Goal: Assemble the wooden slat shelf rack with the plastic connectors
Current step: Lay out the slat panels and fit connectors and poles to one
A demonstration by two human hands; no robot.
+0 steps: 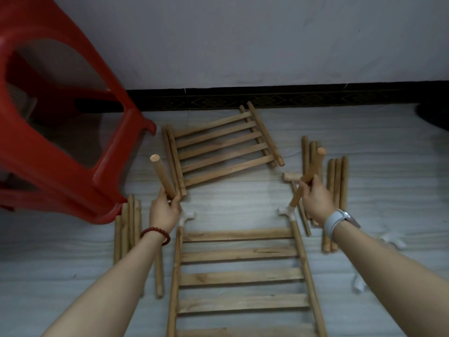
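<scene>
A red plastic stool (60,132) stands beside the dark baseboard (267,98).

Pale grey floor (243,198) meeting a wall. On it lie two wooden slat panels, one near (240,278), one far (221,144), dowel bundles at left (127,224) and right (336,190), white connectors (394,242) at right, and a red stool (60,142) at left.

The near slat panel (243,278) runs off the bottom edge; the red stool (56,132) is cut off at the left.
</scene>
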